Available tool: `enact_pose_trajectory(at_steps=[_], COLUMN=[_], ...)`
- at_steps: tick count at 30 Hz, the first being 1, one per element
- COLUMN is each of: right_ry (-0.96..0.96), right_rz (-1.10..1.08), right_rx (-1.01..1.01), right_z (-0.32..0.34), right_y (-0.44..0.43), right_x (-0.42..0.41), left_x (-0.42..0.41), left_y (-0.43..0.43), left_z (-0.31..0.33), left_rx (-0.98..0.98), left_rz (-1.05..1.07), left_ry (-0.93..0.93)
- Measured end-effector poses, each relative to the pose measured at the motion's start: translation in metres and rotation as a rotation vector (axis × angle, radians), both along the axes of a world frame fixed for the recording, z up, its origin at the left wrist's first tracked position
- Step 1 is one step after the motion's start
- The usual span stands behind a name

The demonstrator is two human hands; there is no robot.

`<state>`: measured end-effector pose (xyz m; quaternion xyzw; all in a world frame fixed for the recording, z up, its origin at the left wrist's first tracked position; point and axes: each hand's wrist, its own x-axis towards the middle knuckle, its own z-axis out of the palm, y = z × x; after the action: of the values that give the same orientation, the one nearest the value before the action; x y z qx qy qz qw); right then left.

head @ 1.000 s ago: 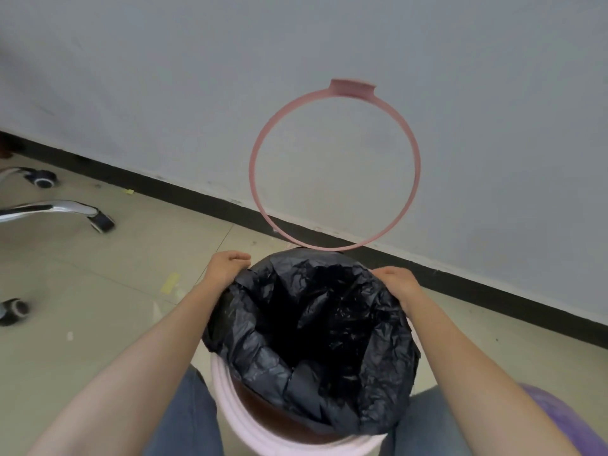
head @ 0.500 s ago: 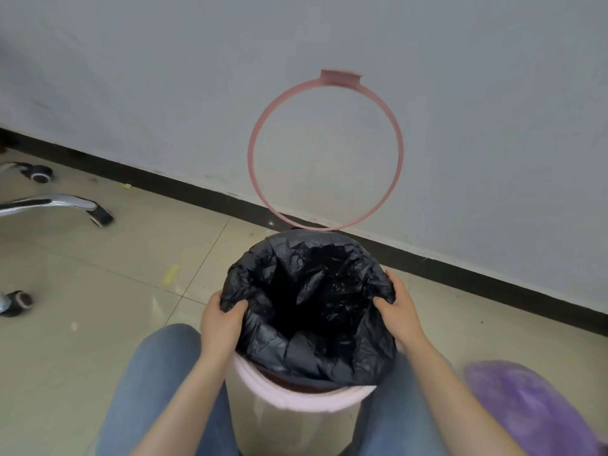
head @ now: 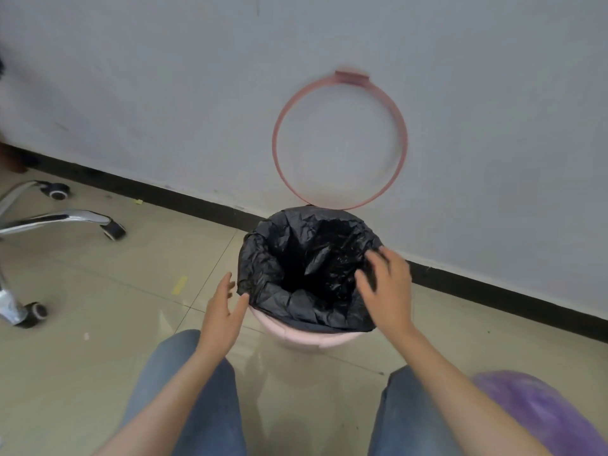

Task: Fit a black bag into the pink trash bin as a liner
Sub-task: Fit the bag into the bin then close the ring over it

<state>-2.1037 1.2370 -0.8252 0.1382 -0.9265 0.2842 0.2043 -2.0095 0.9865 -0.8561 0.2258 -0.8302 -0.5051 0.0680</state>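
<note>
Head view: crinkled black plastic bag [head: 309, 271] draped over round pink plastic bin [head: 306, 339]; your left hand [head: 223, 312] and right hand [head: 388, 287] were spread, gripping nothing. Advised: smooth the overhang evenly before lowering the hinged pink ring [head: 340, 139].

A single head-worn wide-angle view looks forward and steeply down from close above, the floor [head: 98, 324] filling the lower frame and the wall [head: 164, 93] the upper.

A plain grey-white wall [head: 164, 93] fills the far side, meeting a beige tiled floor [head: 98, 324] along a black skirting [head: 184, 200] that runs down to the right. At left stands a chrome chair base [head: 56, 220] on black castors [head: 115, 230].
</note>
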Motion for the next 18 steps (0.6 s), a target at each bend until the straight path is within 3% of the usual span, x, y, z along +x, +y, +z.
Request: enact_pose_trajectory(at_steps=[2, 4, 5, 7, 14, 18], right_ry=[0.237, 0.231, 0.167, 0.077, 0.142, 0.157], right_rz=[0.245, 0.362, 0.361, 0.311, 0.282, 0.384], right_rx=[0.167, 0.299, 0.303, 0.243, 0.174, 0.382], right_z=[-0.008, -0.021, -0.025, -0.030, -0.033, -0.035], right_y=[0.008, 0.016, 0.018, 0.016, 0.007, 0.013], right_x=[0.037, 0.063, 0.069, 0.067, 0.074, 0.078], left_x=[0.015, 0.018, 0.016, 0.010, 0.020, 0.045], left_y=[-0.003, -0.002, -0.001, 0.003, 0.006, 0.010], left_z=[0.005, 0.007, 0.009, 0.012, 0.010, -0.004], left_rx=[-0.449, -0.760, -0.818, -0.783, -0.721, -0.802], left_rz=[-0.192, -0.354, -0.383, -0.361, -0.345, -0.451], left_ry=[0.126, 0.266, 0.304, 0.327, 0.312, 0.159])
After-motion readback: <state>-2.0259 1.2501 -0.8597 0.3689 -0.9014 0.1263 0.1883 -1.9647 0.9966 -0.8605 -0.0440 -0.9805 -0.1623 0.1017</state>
